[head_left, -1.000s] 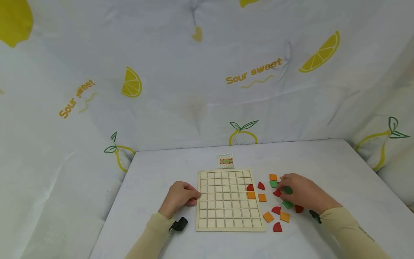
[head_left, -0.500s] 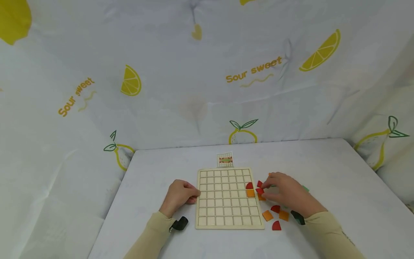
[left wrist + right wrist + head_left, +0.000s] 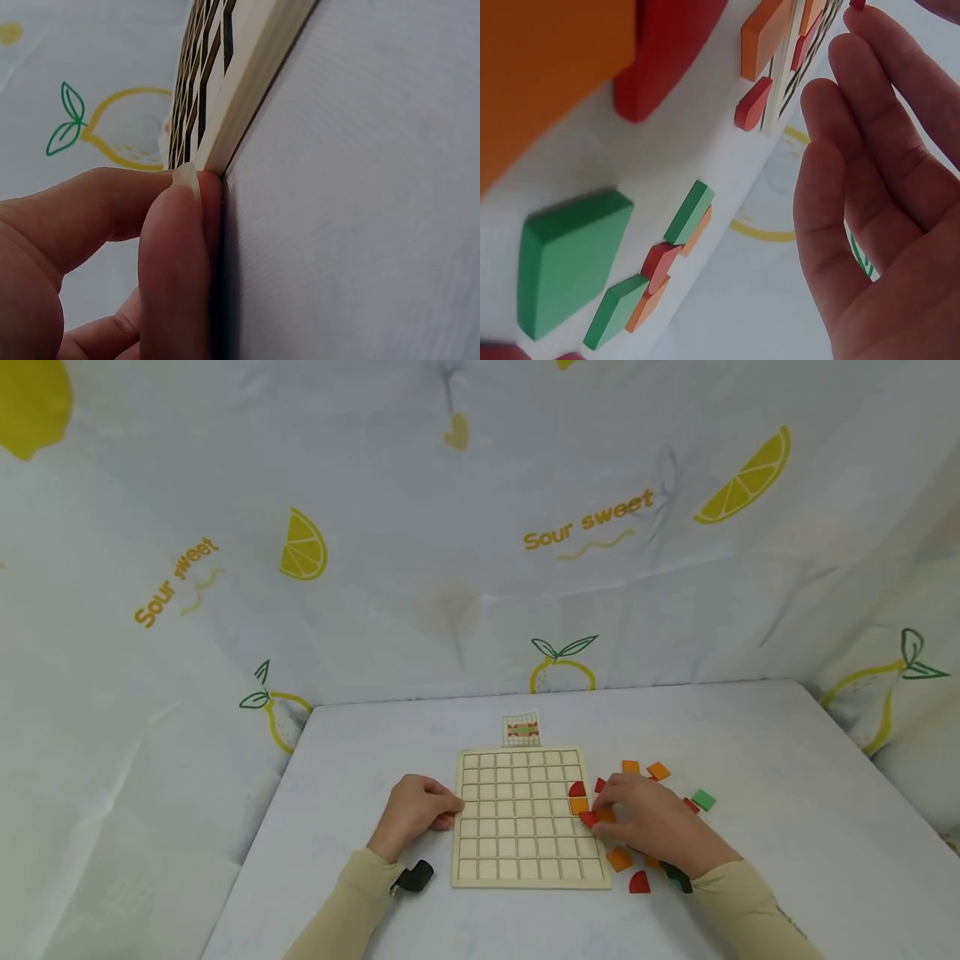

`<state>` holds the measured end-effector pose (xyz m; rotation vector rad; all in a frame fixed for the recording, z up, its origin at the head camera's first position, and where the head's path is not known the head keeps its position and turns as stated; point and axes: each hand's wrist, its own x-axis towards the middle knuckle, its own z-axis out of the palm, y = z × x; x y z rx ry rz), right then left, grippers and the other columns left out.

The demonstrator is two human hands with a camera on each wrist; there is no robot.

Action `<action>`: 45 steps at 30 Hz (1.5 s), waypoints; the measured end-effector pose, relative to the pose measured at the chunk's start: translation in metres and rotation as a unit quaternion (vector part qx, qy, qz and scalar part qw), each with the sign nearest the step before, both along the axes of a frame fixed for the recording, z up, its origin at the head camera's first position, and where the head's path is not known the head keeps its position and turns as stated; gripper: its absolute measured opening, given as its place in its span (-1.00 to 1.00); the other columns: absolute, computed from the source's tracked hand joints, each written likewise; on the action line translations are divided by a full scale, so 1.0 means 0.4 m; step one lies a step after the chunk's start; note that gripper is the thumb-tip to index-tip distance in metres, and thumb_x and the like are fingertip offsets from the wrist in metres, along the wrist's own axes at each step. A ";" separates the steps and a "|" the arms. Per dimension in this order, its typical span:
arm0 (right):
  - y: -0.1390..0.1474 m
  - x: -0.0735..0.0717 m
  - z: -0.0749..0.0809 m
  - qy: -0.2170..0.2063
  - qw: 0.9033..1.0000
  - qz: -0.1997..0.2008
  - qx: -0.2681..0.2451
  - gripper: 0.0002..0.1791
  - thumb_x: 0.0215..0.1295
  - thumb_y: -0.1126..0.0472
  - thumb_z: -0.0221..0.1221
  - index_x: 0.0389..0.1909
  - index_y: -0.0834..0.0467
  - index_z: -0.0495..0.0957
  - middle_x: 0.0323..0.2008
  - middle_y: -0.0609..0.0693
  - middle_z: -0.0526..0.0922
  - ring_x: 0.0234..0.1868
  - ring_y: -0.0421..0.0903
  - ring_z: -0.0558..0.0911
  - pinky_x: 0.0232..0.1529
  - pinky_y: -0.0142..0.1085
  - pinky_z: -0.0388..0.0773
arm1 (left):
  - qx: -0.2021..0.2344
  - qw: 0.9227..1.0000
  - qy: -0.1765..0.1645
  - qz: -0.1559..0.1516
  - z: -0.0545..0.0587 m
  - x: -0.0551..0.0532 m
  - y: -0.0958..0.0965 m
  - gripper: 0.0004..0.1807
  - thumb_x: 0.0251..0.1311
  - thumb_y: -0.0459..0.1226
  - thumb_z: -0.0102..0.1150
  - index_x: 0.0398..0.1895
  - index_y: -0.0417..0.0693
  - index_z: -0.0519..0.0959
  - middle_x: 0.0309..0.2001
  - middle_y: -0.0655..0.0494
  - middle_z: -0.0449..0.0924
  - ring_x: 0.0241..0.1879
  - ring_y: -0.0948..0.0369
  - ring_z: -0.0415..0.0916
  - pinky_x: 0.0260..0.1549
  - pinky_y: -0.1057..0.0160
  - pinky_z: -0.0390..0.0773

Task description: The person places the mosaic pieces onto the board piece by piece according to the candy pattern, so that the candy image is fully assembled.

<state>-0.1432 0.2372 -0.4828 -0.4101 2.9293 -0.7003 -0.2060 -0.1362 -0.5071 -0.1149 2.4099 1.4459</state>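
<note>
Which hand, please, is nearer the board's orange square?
Right: the right hand is just right of the orange square; the left hand holds the board by its left edge.

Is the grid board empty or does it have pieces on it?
Partly filled: the grid board holds a red piece and an orange square in its rightmost column.

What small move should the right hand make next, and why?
Probably lower the red piece into the cell below the orange square on the board: the right hand pinches it by that cell, while the left hand holds the board.
</note>
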 end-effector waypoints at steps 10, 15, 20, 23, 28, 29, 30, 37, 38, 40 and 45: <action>-0.022 0.007 0.000 -0.015 1.000 -0.001 0.000 -0.80 0.18 -0.04 0.59 -0.27 -0.15 0.78 -0.25 -0.25 0.59 -0.22 -0.25 0.48 -0.23 -0.39 0.55 | 0.002 1.000 -0.004 -0.015 -0.004 -0.002 -0.007 -0.78 0.14 -0.18 0.57 -0.29 -0.12 0.77 -0.46 0.08 0.78 -0.52 0.29 0.69 -0.39 0.32 0.73; -0.024 0.004 -0.007 -0.007 1.000 0.001 0.005 -0.82 0.18 -0.03 0.59 -0.28 -0.19 0.77 -0.28 -0.28 0.56 -0.22 -0.27 0.45 -0.26 -0.42 0.51 | 0.002 1.000 -0.003 -0.014 -0.001 -0.003 -0.005 -0.79 0.14 -0.19 0.57 -0.29 -0.12 0.77 -0.46 0.08 0.78 -0.52 0.28 0.70 -0.40 0.32 0.73; -0.026 0.006 -0.017 -0.003 1.000 -0.002 0.003 -0.83 0.18 0.03 0.59 -0.30 -0.18 0.76 -0.31 -0.30 0.53 -0.22 -0.28 0.43 -0.31 -0.44 0.49 | 0.007 1.000 0.001 -0.018 -0.001 -0.002 -0.003 -0.80 0.16 -0.20 0.56 -0.29 -0.13 0.77 -0.46 0.07 0.77 -0.52 0.27 0.70 -0.40 0.31 0.74; -0.030 0.004 -0.020 0.002 1.000 0.001 0.003 -0.84 0.20 0.07 0.58 -0.32 -0.17 0.75 -0.32 -0.31 0.52 -0.22 -0.28 0.43 -0.32 -0.45 0.48 | 0.006 1.000 0.002 -0.018 -0.002 -0.003 -0.003 -0.80 0.17 -0.20 0.56 -0.29 -0.13 0.77 -0.46 0.08 0.77 -0.52 0.28 0.69 -0.40 0.32 0.74; -0.036 0.001 -0.018 0.007 1.000 0.005 0.007 -0.84 0.23 0.10 0.56 -0.34 -0.16 0.73 -0.32 -0.31 0.52 -0.23 -0.27 0.45 -0.31 -0.44 0.50 | 0.000 1.000 -0.001 -0.018 -0.003 -0.003 -0.004 -0.80 0.17 -0.19 0.56 -0.29 -0.12 0.77 -0.46 0.08 0.78 -0.51 0.28 0.70 -0.40 0.32 0.73; -0.036 0.000 -0.017 0.007 1.000 0.005 0.007 -0.84 0.23 0.09 0.56 -0.34 -0.16 0.73 -0.32 -0.32 0.52 -0.22 -0.26 0.45 -0.31 -0.44 0.50 | -0.001 1.000 -0.001 -0.017 -0.003 -0.003 -0.005 -0.80 0.17 -0.19 0.56 -0.29 -0.12 0.77 -0.46 0.08 0.77 -0.51 0.28 0.70 -0.40 0.32 0.73; -0.037 0.000 -0.016 0.006 1.000 0.006 0.006 -0.84 0.23 0.09 0.56 -0.35 -0.16 0.73 -0.32 -0.32 0.53 -0.22 -0.26 0.45 -0.30 -0.44 0.51 | -0.001 1.000 0.000 -0.017 -0.003 -0.003 -0.005 -0.80 0.17 -0.19 0.56 -0.29 -0.12 0.77 -0.46 0.08 0.77 -0.51 0.28 0.69 -0.39 0.32 0.73; -0.017 -0.003 -0.006 0.009 1.000 0.009 -0.008 -0.87 0.26 0.06 0.54 -0.28 -0.14 0.75 -0.30 -0.30 0.59 -0.22 -0.26 0.50 -0.27 -0.41 0.54 | -0.002 1.000 0.003 -0.014 0.003 0.001 0.002 -0.81 0.15 -0.21 0.56 -0.30 -0.13 0.77 -0.47 0.07 0.77 -0.52 0.27 0.69 -0.40 0.31 0.74; -0.009 -0.005 -0.003 0.008 1.000 0.004 -0.012 -0.87 0.27 0.04 0.54 -0.26 -0.12 0.76 -0.29 -0.29 0.62 -0.21 -0.25 0.52 -0.23 -0.38 0.57 | -0.002 1.000 0.003 -0.014 0.003 0.001 0.003 -0.80 0.15 -0.21 0.56 -0.30 -0.14 0.77 -0.47 0.07 0.77 -0.52 0.27 0.70 -0.40 0.31 0.74; 0.012 -0.009 0.003 0.009 1.000 -0.010 -0.017 -0.87 0.31 0.03 0.52 -0.21 -0.11 0.77 -0.25 -0.27 0.67 -0.16 -0.22 0.59 -0.12 -0.28 0.64 | -0.004 1.000 0.004 -0.014 0.003 0.002 0.004 -0.80 0.15 -0.20 0.56 -0.29 -0.14 0.77 -0.46 0.06 0.78 -0.52 0.27 0.70 -0.40 0.31 0.73; 0.084 -0.025 0.014 0.011 0.999 -0.044 -0.030 -0.82 0.36 0.04 0.48 -0.10 -0.02 0.79 -0.19 -0.19 0.71 -0.05 -0.06 0.66 0.03 0.00 0.73 | -0.005 1.000 0.000 -0.014 0.001 0.000 -0.001 -0.79 0.16 -0.19 0.56 -0.28 -0.14 0.77 -0.45 0.06 0.78 -0.52 0.26 0.71 -0.40 0.30 0.75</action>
